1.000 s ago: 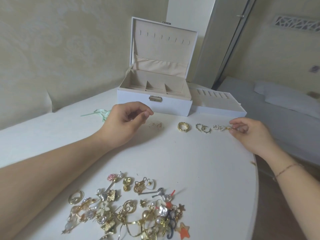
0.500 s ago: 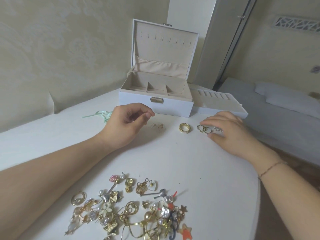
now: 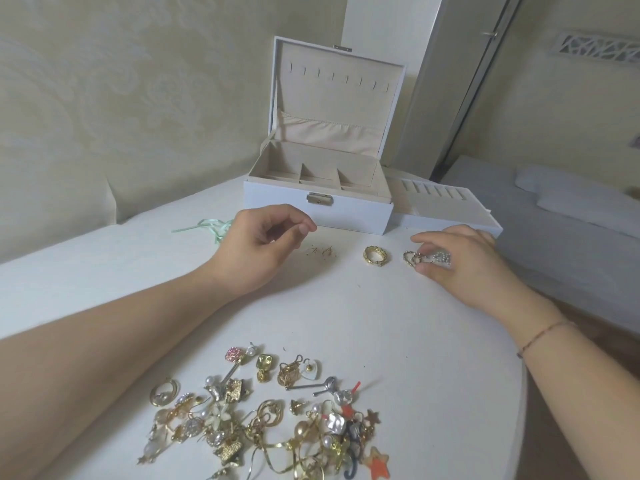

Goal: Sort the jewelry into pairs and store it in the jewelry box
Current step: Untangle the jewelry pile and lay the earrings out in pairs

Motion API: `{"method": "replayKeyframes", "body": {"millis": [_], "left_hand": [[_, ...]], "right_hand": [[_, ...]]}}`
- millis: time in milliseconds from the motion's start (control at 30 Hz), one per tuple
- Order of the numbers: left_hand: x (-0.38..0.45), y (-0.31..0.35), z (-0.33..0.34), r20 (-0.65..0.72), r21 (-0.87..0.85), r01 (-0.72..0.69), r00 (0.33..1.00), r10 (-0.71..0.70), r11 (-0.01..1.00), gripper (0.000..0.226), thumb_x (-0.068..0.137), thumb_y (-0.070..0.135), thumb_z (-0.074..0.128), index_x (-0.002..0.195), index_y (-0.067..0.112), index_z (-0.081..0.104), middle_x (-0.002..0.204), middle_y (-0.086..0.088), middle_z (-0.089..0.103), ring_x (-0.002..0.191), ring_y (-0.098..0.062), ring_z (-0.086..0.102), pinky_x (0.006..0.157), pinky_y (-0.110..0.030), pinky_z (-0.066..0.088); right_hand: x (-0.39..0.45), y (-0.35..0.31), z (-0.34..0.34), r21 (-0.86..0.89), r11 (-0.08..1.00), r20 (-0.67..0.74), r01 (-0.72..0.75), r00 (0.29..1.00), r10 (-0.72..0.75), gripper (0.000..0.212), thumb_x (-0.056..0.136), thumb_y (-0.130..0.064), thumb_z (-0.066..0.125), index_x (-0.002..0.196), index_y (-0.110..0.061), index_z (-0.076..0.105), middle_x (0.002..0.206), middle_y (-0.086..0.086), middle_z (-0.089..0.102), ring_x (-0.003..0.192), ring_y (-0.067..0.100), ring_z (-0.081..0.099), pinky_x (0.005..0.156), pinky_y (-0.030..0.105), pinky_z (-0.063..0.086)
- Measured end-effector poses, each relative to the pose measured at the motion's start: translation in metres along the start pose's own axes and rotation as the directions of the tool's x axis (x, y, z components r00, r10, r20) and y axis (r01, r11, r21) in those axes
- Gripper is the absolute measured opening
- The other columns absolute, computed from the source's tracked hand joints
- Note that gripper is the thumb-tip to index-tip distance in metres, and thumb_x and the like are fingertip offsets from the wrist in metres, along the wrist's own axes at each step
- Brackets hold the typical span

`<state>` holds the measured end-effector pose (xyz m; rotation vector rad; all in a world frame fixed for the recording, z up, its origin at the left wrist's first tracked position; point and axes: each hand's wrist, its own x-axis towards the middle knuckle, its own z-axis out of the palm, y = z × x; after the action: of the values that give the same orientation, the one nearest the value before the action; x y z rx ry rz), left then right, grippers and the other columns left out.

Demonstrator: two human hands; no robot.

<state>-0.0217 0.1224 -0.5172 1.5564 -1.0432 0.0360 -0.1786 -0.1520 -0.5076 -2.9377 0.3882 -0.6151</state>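
Under my right hand [image 3: 460, 261], just in front of the open jewelry box [image 3: 318, 213], lie the small gold earrings [image 3: 414, 258] and a pearl piece [image 3: 442, 257]. These look light, hard and slippery, likely to skitter on the white table [image 3: 381, 323], so I judge the hoop rims best to pinch. My thumb and forefinger close around them from both sides. My left hand [image 3: 256, 247] hovers loosely curled, seemingly holding nothing, near tiny gold studs [image 3: 320, 251] and a gold ring [image 3: 375, 255].

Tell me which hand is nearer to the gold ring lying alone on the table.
The right hand: its fingertips are just to the right of the gold ring, at the neighbouring jewelry. The left hand is farther away, on the ring's left.
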Motion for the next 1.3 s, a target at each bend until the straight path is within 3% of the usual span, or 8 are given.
{"method": "replayKeyframes", "body": {"millis": [267, 500, 633, 767, 900, 1000, 1100, 1300], "left_hand": [[0.0, 0.001, -0.001, 0.002, 0.021, -0.012, 1.0, 0.012, 1.0, 0.015, 0.093, 0.011, 0.06, 0.087, 0.023, 0.068, 0.065, 0.023, 0.063, 0.06, 0.002, 0.053, 0.062, -0.008, 0.039], [0.001, 0.0, 0.0, -0.004, 0.022, -0.009, 1.0, 0.009, 1.0, 0.014, 0.09, 0.02, 0.057, 0.086, 0.026, 0.068, 0.064, 0.02, 0.062, 0.06, 0.0, 0.052, 0.061, -0.01, 0.038], [0.0, -0.002, -0.001, -0.014, 0.011, 0.002, 1.0, -0.001, 1.0, 0.014, 0.09, 0.02, 0.058, 0.085, 0.027, 0.069, 0.07, 0.012, 0.065, 0.062, -0.006, 0.054, 0.062, -0.015, 0.041], [0.0, -0.002, -0.001, -0.01, 0.023, 0.012, 1.0, -0.012, 1.0, 0.014, 0.092, 0.016, 0.058, 0.087, 0.022, 0.069, 0.07, 0.006, 0.063, 0.062, -0.007, 0.053, 0.061, -0.014, 0.039], [0.002, -0.002, -0.002, -0.015, 0.022, 0.026, 1.0, -0.026, 0.999, 0.015, 0.094, 0.008, 0.058, 0.089, 0.015, 0.07, 0.065, 0.01, 0.06, 0.059, -0.004, 0.049, 0.059, -0.012, 0.038], [0.002, -0.001, -0.001, -0.023, 0.022, 0.018, 1.0, -0.017, 1.0, 0.014, 0.093, 0.014, 0.058, 0.088, 0.019, 0.07, 0.066, 0.003, 0.061, 0.059, -0.006, 0.05, 0.058, -0.015, 0.038], [0.002, 0.0, -0.001, -0.031, 0.027, 0.017, 0.999, -0.017, 0.999, 0.013, 0.092, 0.016, 0.058, 0.088, 0.02, 0.069, 0.065, -0.002, 0.061, 0.06, -0.009, 0.05, 0.057, -0.018, 0.038], [0.002, -0.001, -0.001, -0.029, 0.03, 0.023, 0.999, -0.022, 0.999, 0.013, 0.092, 0.016, 0.057, 0.09, 0.017, 0.07, 0.064, 0.004, 0.059, 0.06, -0.01, 0.05, 0.057, -0.017, 0.039]], "right_hand": [[-0.007, -0.007, -0.004, -0.166, 0.98, -0.131, 0.107, 0.983, -0.13, 0.037, 0.083, -0.03, 0.074, 0.119, -0.024, 0.067, 0.096, -0.009, 0.071, 0.101, 0.006, 0.034, 0.1, 0.034, 0.024], [-0.001, -0.01, -0.001, -0.134, 0.985, -0.147, 0.111, 0.98, -0.131, 0.039, 0.086, -0.031, 0.07, 0.123, -0.027, 0.062, 0.098, -0.014, 0.07, 0.103, 0.011, 0.046, 0.097, 0.033, 0.028], [0.001, -0.016, 0.005, -0.102, 0.991, -0.082, 0.09, 0.992, -0.098, 0.036, 0.087, -0.031, 0.069, 0.122, -0.029, 0.063, 0.099, -0.015, 0.068, 0.105, 0.011, 0.045, 0.098, 0.033, 0.028], [0.0, -0.016, 0.004, -0.137, 0.988, -0.088, 0.074, 0.992, -0.087, 0.034, 0.087, -0.045, 0.059, 0.117, -0.028, 0.065, 0.104, -0.01, 0.069, 0.108, 0.02, 0.052, 0.096, 0.037, 0.03], [-0.007, -0.06, -0.014, 0.066, 0.964, -0.224, 0.258, 0.945, -0.238, 0.026, 0.084, -0.039, 0.061, 0.103, -0.024, 0.071, 0.098, -0.014, 0.067, 0.098, 0.02, 0.059, 0.092, 0.036, 0.043], [-0.022, -0.103, -0.027, 0.427, 0.831, 0.051, 0.356, 0.908, -0.415, 0.02, 0.084, -0.023, 0.066, 0.103, -0.029, 0.072, 0.092, -0.018, 0.068, 0.089, 0.011, 0.063, 0.085, 0.021, 0.047], [-0.032, -0.129, -0.023, 0.562, 0.787, 0.361, 0.254, 0.781, -0.51, 0.026, 0.087, -0.023, 0.067, 0.11, -0.035, 0.069, 0.1, -0.015, 0.065, 0.093, 0.015, 0.062, 0.087, 0.033, 0.051], [-0.037, -0.148, -0.014, 0.606, 0.76, 0.446, 0.236, 0.69, -0.57, 0.029, 0.094, -0.014, 0.06, 0.114, -0.033, 0.067, 0.102, -0.013, 0.061, 0.095, 0.015, 0.063, 0.086, 0.038, 0.05]]}}
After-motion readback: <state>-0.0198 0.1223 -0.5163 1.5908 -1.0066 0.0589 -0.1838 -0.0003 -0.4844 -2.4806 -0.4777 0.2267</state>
